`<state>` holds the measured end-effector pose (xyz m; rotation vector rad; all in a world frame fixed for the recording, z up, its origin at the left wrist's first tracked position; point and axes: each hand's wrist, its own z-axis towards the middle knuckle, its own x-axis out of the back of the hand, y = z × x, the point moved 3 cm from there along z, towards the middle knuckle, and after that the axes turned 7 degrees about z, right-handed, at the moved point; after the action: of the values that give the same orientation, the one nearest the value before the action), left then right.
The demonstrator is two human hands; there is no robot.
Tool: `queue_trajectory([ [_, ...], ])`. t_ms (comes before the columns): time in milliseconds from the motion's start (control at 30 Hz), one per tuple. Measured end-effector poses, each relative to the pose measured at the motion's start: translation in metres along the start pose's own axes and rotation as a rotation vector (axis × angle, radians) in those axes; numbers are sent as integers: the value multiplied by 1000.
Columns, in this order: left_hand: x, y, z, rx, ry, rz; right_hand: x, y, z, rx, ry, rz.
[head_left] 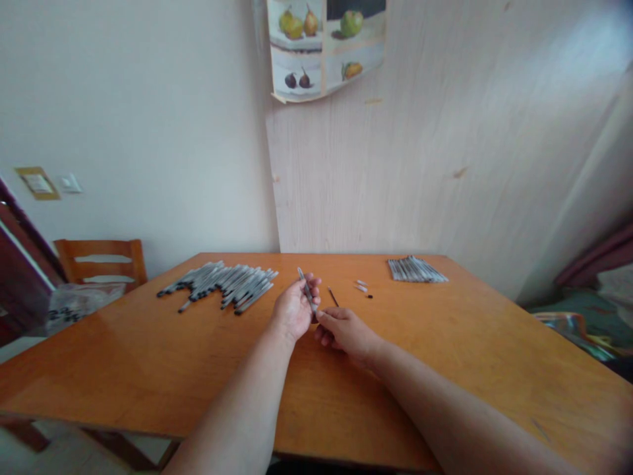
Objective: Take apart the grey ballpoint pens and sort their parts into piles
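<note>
My left hand (294, 309), palm turned up, is closed around a clear-barrelled pen (307, 290) that lies slantwise across its fingers. My right hand (346, 332) pinches at the pen's lower end; its fingertips hide that end, so I cannot see whether a cap or tip is there. Just beyond the right hand a thin dark pen refill (333, 297) lies on the table. A little farther right are small whitish pieces (361, 285) and a small black piece (369, 297), too small to name surely.
A spread pile of pens with black ends (217, 287) covers the table's left side. A neater row of pens (416, 270) lies at the back right. The wooden table (445, 369) meets the wall behind. A chair (101, 257) with a plastic bag (82, 303) stands left.
</note>
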<state>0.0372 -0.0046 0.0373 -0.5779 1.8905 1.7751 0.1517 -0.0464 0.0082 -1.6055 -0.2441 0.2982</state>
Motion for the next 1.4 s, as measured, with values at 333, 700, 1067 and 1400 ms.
queue_trajectory([
  [333, -1, -5, -3, -44, -89, 308, 14, 3, 4, 28, 67, 119],
  [700, 1, -7, -5, -80, -63, 342, 21, 0, 6, 154, 172, -62],
  [1067, 1, -8, -4, -99, -27, 344, 29, -3, 7, 227, 237, -278],
  [1400, 2, -7, -3, -121, 31, 399, 29, -10, 2, 374, 287, -531],
])
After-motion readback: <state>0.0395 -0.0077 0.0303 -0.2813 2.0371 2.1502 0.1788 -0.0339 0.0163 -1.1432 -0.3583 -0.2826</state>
